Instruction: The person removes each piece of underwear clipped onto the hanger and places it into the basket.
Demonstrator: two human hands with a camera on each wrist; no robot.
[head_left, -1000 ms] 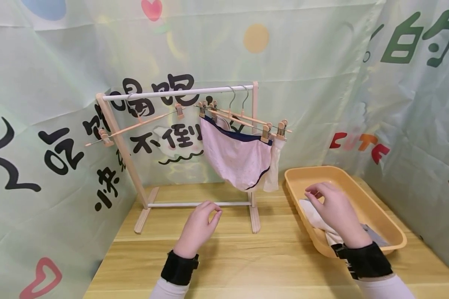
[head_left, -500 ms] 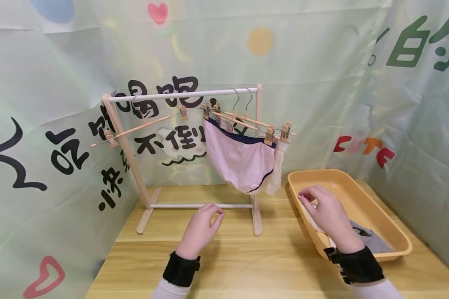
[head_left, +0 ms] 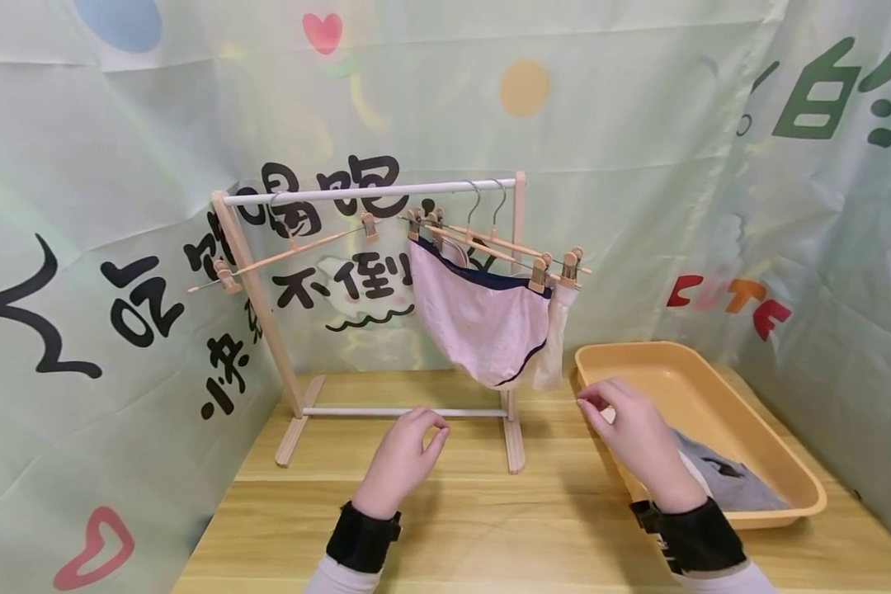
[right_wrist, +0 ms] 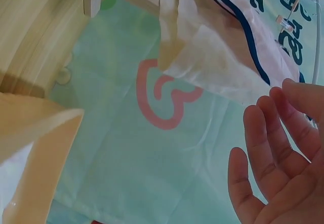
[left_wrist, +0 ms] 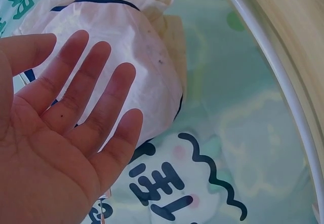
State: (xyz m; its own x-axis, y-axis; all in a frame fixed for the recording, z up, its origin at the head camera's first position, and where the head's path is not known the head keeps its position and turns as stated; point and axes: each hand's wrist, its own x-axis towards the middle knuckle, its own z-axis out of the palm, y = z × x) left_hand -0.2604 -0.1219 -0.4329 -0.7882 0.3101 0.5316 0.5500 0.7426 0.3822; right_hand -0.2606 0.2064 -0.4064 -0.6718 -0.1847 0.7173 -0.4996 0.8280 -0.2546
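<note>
My left hand hovers over the table before the drying rack, its fingers loosely bent around nothing, as the left wrist view shows. My right hand is over the near-left rim of the yellow basin, fingers relaxed and holding nothing in the right wrist view. Pink underpants with navy trim hang from clips on a wooden hanger. Behind them a cream garment hangs on a second clip hanger. A third hanger, bare, hangs at the rack's left. In the basin lies a grey cloth, partly hidden by my right hand.
The small rack has a white top rail, wooden posts and a low white crossbar on a wooden table. Printed curtain encloses the back and both sides. The basin stands at the table's right.
My right hand has moved left across the basin toward its left rim, uncovering more of the grey cloth. The left hand stays nearly still. The whole head view has shifted slightly.
</note>
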